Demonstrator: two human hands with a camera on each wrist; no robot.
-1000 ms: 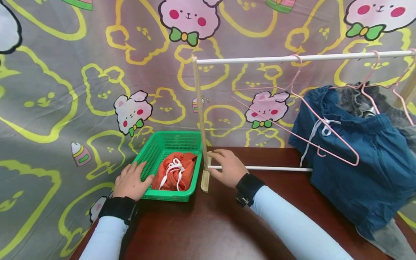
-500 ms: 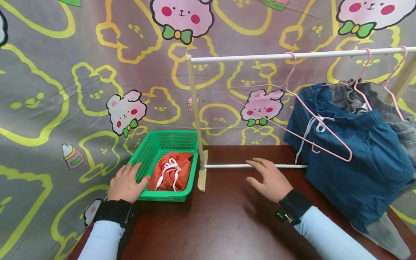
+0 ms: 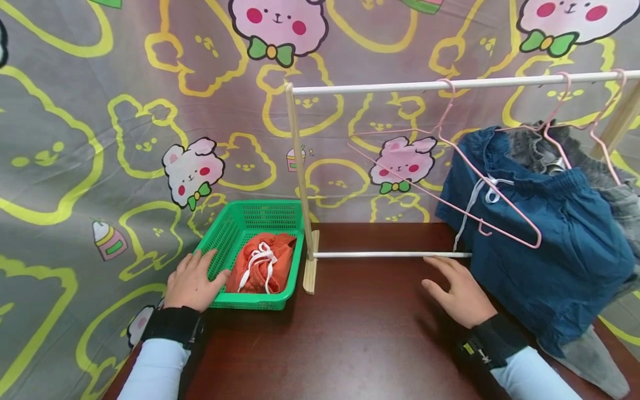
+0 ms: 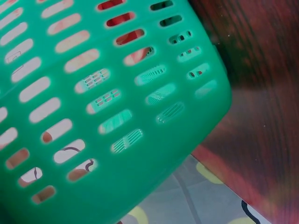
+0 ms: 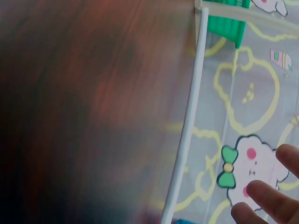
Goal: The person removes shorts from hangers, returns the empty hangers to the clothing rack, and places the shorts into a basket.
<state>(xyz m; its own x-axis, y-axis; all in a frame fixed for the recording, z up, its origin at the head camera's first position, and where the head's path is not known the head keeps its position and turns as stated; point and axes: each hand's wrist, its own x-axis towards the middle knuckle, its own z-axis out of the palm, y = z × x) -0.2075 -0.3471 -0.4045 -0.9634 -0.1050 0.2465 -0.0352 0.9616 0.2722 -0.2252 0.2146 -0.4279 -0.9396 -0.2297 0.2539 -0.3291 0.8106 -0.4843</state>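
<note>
- A green basket (image 3: 250,303), with slotted walls, sits on a dark, reddish-brown counter (image 3: 340,339).
- An orange garment (image 3: 280,253) lies bunched inside the basket, towards its right and front walls, with a white drawstring (image 3: 262,260) looped on top.
- The left hand (image 3: 190,286) rests at the basket's front left corner; its grip is loose, thumb and fingers apart, the thumb lying over the rim. The left wrist view is filled with the basket's wall, and the fingers are too hidden there to add more.
- The right hand (image 3: 462,294) is well to the right of the basket, above the counter; its grip is apart, with nothing between thumb and fingers. In the right wrist view its fingers (image 5: 268,198) show spread.
- Just right of the basket stands a rack's wooden post (image 3: 300,178); whether the two touch, I cannot tell.
- From that post a lower white bar (image 3: 380,254) and an upper white bar (image 3: 370,88) run rightward, away from the basket.
- Far right of the basket hang blue shorts (image 3: 540,233) and a grey garment (image 3: 595,364); a pink hanger (image 3: 440,130) hangs nearer to the basket.
- Behind the basket is a cartoon-printed cloth (image 3: 150,183).
</note>
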